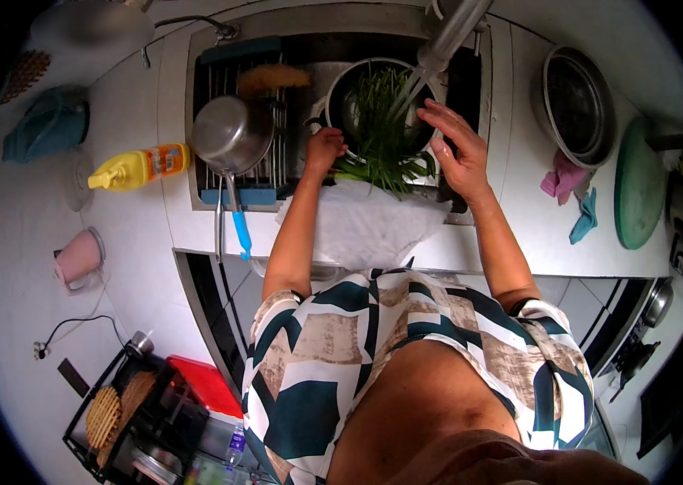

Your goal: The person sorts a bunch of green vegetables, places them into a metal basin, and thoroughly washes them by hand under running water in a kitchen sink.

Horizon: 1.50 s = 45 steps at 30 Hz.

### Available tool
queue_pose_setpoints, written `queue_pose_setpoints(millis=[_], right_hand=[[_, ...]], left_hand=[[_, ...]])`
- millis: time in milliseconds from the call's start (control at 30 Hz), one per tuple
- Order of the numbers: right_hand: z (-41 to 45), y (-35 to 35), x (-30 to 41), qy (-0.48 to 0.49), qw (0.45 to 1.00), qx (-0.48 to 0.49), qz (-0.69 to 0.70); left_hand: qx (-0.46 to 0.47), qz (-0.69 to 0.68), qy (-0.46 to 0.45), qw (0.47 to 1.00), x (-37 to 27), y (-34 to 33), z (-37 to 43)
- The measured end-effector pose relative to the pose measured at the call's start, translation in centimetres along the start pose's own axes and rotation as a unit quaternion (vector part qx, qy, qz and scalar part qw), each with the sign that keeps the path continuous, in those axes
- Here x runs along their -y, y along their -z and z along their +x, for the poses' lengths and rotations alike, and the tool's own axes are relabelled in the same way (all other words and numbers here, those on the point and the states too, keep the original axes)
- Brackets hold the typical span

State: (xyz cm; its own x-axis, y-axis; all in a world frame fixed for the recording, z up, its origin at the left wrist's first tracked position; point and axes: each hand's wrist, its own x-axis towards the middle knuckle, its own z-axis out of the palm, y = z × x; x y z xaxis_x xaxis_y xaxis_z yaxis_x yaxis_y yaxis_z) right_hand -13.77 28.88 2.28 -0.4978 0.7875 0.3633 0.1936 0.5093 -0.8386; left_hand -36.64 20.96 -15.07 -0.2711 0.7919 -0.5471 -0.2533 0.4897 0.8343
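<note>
Long green leafy stalks (381,121) lie over a round metal basin (330,97) in the sink (317,73), under water running from the faucet (438,51). My left hand (325,151) is at the basin's left side with its fingers curled; whether it grips the stalk ends or the rim cannot be told. My right hand (460,151) is raised at the basin's right, wet, fingers apart, holding nothing. A whitish cloth or sheet (372,227) hangs over the sink's front edge below the stalks.
Left in the sink, a steel saucepan (232,133) rests upside down on a drying rack (256,195) beside a brown scrubber (275,79). A yellow bottle (138,168) lies further left. On the right are a metal bowl (581,109), cloths (566,176) and a green round board (640,182).
</note>
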Motion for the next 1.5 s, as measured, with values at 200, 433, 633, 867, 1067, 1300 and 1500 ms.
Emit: queue_pose_setpoints(millis=[200,433,633,867,1067,1300,1500], right_hand=[[-1.6,-0.8,-2.3,-0.250,0.958,0.132,0.041],[-5.9,-2.5,-11.4,-0.309,0.948,0.070,0.030],[-5.7,-6.4,-12.6,-0.265,0.944,0.195,-0.006],[-5.4,-6.3,-16.5,-0.314,0.909,0.240,-0.135],[-2.5,-5.4,-20.8,-0.603,0.794,0.040,0.072],[-1.0,-9.7,-25.1,-0.680,0.669,-0.116,0.276],[3.5,-9.4,-20.2,-0.551,0.646,-0.182,0.495]], left_hand=[[0.012,0.028,0.002,1.000,-0.1,-0.9,-0.6],[0.105,0.142,-0.071,0.982,0.0,-2.6,-0.3],[0.187,0.526,-0.116,0.822,0.7,-6.4,-1.7],[-0.005,0.412,-0.150,0.899,1.6,-3.1,2.1],[-0.042,0.365,-0.210,0.906,-2.5,-4.6,7.8],[-0.004,0.388,-0.059,0.920,0.5,-8.4,18.6],[0.072,0.188,-0.057,0.978,0.9,-11.5,14.7]])
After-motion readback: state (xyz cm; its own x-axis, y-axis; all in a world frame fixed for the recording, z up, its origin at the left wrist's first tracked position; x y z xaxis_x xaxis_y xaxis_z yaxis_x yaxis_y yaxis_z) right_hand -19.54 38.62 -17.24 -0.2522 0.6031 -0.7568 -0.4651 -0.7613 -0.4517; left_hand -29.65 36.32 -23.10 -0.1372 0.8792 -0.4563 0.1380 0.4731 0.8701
